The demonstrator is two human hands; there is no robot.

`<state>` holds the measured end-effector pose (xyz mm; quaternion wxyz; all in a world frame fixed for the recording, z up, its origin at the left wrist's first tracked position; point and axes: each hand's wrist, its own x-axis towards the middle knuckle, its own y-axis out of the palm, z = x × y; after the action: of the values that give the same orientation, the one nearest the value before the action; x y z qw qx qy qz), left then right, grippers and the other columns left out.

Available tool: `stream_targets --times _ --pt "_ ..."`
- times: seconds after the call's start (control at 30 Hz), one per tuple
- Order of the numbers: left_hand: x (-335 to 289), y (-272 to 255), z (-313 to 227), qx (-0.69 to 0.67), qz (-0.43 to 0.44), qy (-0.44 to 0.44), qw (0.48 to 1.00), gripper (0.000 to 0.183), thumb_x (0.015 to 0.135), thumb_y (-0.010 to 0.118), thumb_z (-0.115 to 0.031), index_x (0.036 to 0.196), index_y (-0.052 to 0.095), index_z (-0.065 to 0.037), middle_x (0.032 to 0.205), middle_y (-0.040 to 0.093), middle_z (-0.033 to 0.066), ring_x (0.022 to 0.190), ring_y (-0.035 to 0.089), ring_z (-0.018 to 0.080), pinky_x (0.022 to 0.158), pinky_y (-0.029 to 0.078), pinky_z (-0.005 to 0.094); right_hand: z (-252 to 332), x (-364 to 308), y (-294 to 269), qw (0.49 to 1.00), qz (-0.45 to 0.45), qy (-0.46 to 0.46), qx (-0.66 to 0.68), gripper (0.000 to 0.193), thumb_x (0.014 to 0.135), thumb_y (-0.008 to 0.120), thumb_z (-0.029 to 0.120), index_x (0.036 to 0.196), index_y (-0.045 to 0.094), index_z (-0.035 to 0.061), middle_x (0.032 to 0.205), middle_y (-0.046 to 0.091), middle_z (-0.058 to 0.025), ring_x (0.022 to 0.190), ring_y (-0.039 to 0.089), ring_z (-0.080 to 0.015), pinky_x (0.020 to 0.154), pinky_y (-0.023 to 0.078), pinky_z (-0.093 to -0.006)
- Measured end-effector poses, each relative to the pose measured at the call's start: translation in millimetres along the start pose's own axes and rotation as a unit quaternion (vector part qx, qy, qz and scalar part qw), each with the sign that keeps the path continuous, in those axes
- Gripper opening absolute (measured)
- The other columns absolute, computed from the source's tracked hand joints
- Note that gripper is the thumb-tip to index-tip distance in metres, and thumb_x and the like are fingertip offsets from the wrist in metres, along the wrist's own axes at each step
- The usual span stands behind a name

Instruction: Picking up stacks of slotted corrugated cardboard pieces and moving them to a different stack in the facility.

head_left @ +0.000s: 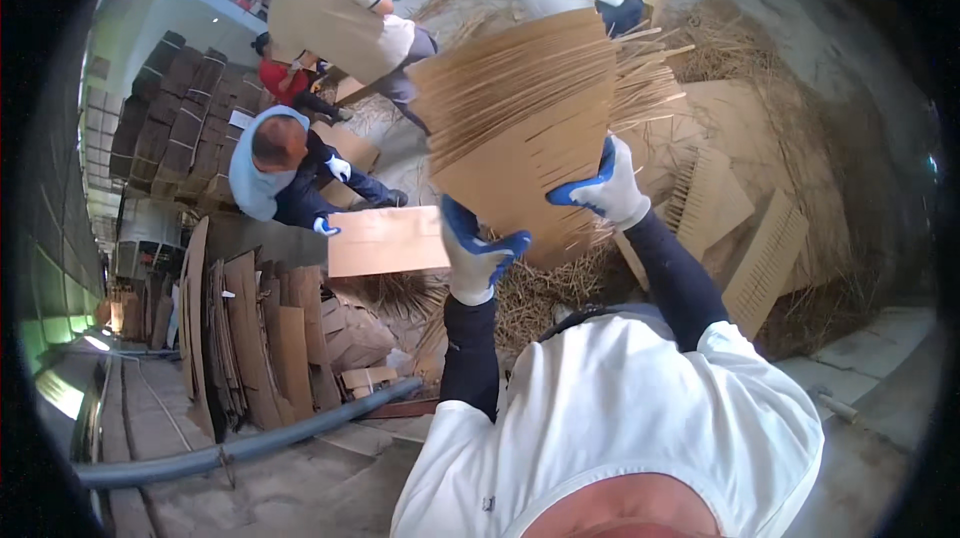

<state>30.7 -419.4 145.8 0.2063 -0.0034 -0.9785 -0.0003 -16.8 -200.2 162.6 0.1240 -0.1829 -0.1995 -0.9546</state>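
Note:
In front of me, raised off the floor, is a stack of brown cardboard sheets (530, 163), its upper part fanned into many layered edges. My right hand (605, 183), in a white glove with a blue palm, grips the stack's lower right edge. At the lower left edge is my left hand (477, 253), gloved the same way, fingers partly hidden behind the cardboard and thumb to the right. Thin cardboard strips (650, 78) stick out past the stack's right side; whether they belong to it I cannot tell.
A seated co-worker in light blue (262, 163) holds a flat cardboard sheet (385, 241) close to my left hand. Slotted cardboard pieces (765, 263) lie at right. Scrap strips (550, 293) heap below the stack. A grey pipe (250, 448) crosses the lower left, before upright boards (245, 338).

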Motion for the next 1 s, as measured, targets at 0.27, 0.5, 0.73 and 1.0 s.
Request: stream_targets --times 0.27,0.5,0.73,1.0 --pt "40.2 75.5 -25.4 -0.172 -0.002 -0.076 0.982 0.069 0.068 0.083 -0.008 0.125 0.046 0.004 0.118 0.058 0.0173 0.096 0.065 0.0251 0.082 0.058 0.0371 -17.9 -51.9 -65.0 0.943 -0.057 0.062 -0.323 0.061 0.058 0.091 0.026 0.103 0.063 -0.0035 0.089 0.069 -0.0134 0.079 0.065 -0.0187 0.073 0.052 -0.0316" --pt "82.5 207.9 37.8 -0.029 0.189 0.061 0.98 0.069 0.062 0.086 -0.009 0.12 0.05 0.002 0.112 0.061 0.0129 0.1 0.061 0.0219 0.091 0.048 0.0355 51.8 -100.9 -195.7 0.894 -0.131 0.099 -0.417 0.044 0.07 0.082 0.014 0.105 0.062 -0.005 0.087 0.07 -0.0107 0.076 0.066 -0.0157 0.071 0.054 -0.0314" --pt "62.6 321.5 134.3 -0.069 0.285 -0.045 0.955 0.078 0.062 0.089 -0.021 0.122 0.045 0.003 0.113 0.06 0.0127 0.103 0.06 0.0211 0.089 0.048 0.0339 5.8 -162.7 -332.4 0.827 -0.193 0.118 -0.515 0.036 0.073 0.08 0.022 0.097 0.067 -0.0017 0.082 0.07 -0.0126 0.067 0.067 -0.0184 0.064 0.053 -0.0313" --pt "13.0 395.4 280.1 -0.116 0.321 -0.323 0.883 0.086 0.054 0.093 -0.01 0.124 0.044 -0.002 0.115 0.058 0.012 0.105 0.06 0.0209 0.092 0.051 0.033 -89.0 -234.9 -430.4 0.741 -0.119 0.309 -0.584 0.049 0.081 0.071 0.043 0.115 0.065 0.0089 0.111 0.067 -0.0138 0.096 0.064 -0.0256 0.083 0.05 -0.0351"
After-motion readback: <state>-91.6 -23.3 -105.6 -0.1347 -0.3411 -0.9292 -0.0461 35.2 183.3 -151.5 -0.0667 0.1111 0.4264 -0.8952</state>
